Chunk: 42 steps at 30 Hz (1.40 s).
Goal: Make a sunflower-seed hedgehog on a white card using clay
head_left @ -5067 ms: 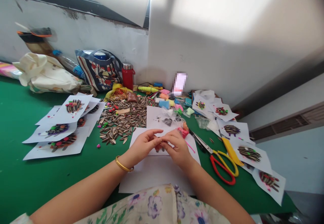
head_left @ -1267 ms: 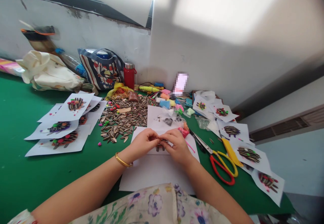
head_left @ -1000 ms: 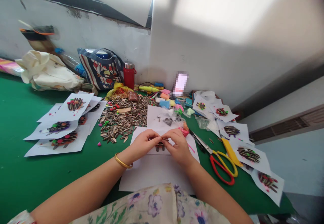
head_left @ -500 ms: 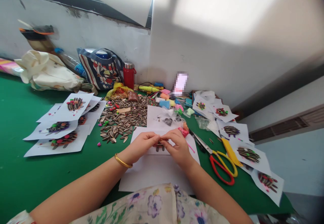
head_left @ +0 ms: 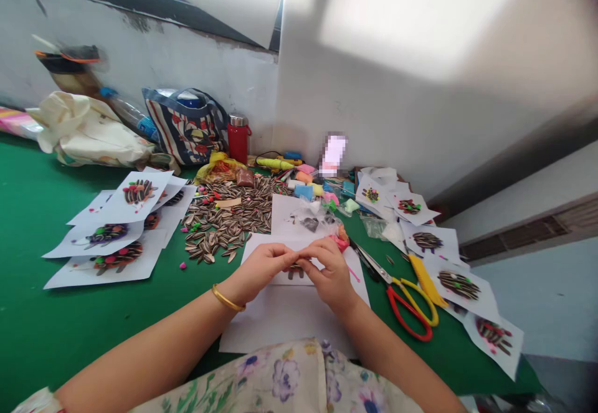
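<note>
My left hand (head_left: 266, 268) and my right hand (head_left: 329, 271) meet fingertip to fingertip over a white sheet of paper (head_left: 275, 313). Both are closed in a pinch, and whatever lies between the fingertips is hidden. Under the fingers, a seed figure (head_left: 295, 272) made of striped sunflower seeds shows in part on the paper. A thin pink strip (head_left: 353, 274) lies right of my right hand. Beyond the hands is another white sheet (head_left: 284, 213) bearing a clear bag with dark clay (head_left: 309, 223). Red-pink clay (head_left: 339, 242) sits just behind my right hand.
A heap of sunflower seeds (head_left: 233, 213) spreads at the back left. Scissors (head_left: 406, 298) with red and yellow handles lie at right. Papers with seed animals are stacked left (head_left: 112, 270) and right (head_left: 460, 285). A red flask (head_left: 238, 140) and tote bag (head_left: 187, 128) stand by the wall.
My hands stay almost in place, fingertips still together. Only a slight shift of the fingers shows; the things on the table have not moved.
</note>
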Each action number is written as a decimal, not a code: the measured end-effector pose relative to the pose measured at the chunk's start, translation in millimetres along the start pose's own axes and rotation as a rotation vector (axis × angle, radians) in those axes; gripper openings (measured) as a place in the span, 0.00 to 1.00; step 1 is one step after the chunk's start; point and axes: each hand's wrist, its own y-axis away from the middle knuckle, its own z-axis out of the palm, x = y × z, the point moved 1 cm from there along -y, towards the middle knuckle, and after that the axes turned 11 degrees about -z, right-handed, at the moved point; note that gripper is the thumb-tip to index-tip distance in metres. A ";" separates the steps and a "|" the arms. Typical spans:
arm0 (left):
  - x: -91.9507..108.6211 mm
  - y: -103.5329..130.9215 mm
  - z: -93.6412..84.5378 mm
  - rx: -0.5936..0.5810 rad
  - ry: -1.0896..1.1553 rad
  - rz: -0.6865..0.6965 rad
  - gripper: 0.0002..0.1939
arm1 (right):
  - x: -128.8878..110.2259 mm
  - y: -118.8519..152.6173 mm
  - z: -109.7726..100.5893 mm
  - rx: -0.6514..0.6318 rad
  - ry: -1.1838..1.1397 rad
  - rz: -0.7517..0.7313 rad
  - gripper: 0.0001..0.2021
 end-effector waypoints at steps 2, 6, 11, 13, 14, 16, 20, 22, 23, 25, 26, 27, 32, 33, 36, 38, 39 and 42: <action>-2.4 -3.3 -3.3 0.033 -0.085 0.025 0.21 | 4.5 -0.4 -1.3 -0.008 0.034 -0.001 0.04; -13.4 -14.1 -12.3 0.184 -0.392 0.150 0.10 | 15.2 -0.6 -1.6 -0.128 0.082 0.035 0.03; -20.5 -16.5 -14.7 0.252 -0.687 0.153 0.07 | 20.1 2.0 4.8 -0.250 0.169 0.037 0.03; -18.5 -13.7 -13.0 0.281 -0.786 0.165 0.07 | 20.0 3.3 7.7 -0.278 0.223 0.019 0.03; -17.4 -12.3 -11.9 0.287 -0.820 0.168 0.07 | 19.9 3.9 8.8 -0.289 0.247 0.012 0.03; -16.2 -10.5 -10.1 0.291 -0.858 0.175 0.07 | 19.4 4.7 10.4 -0.302 0.282 0.004 0.03; -18.2 -10.2 -8.4 0.302 -0.900 0.211 0.07 | 17.8 4.9 12.2 -0.309 0.302 0.000 0.02; -19.7 -10.7 -8.4 0.309 -0.919 0.226 0.07 | 17.1 4.6 13.0 -0.311 0.305 -0.001 0.02; -20.3 -10.9 -8.5 0.313 -0.928 0.231 0.07 | 16.8 4.5 13.5 -0.314 0.304 -0.002 0.02; -21.1 -11.5 -8.4 0.317 -0.944 0.240 0.07 | 16.4 4.4 14.3 -0.319 0.307 -0.001 0.02; -21.4 -11.9 -8.4 0.319 -0.952 0.243 0.08 | 16.3 4.4 14.8 -0.322 0.310 -0.002 0.03; -21.7 -12.2 -8.3 0.320 -0.958 0.246 0.08 | 16.2 4.5 15.2 -0.325 0.314 -0.004 0.03; -23.1 -13.3 -8.0 0.324 -0.974 0.250 0.09 | 14.7 4.9 17.1 -0.327 0.339 -0.013 0.03; -23.2 -13.3 -8.0 0.324 -0.976 0.251 0.09 | 14.1 4.9 17.6 -0.327 0.342 -0.013 0.03; -23.2 -13.1 -8.1 0.323 -0.984 0.250 0.09 | 12.4 4.9 19.2 -0.338 0.350 -0.018 0.03; -22.9 -13.1 -8.2 0.325 -0.985 0.249 0.09 | 11.3 4.8 20.1 -0.347 0.358 -0.021 0.04; -22.8 -13.2 -8.4 0.324 -0.983 0.248 0.09 | 10.9 4.6 20.3 -0.351 0.363 -0.022 0.04; -22.4 -13.3 -8.9 0.319 -0.971 0.243 0.09 | 10.4 3.3 19.3 -0.356 0.365 -0.021 0.03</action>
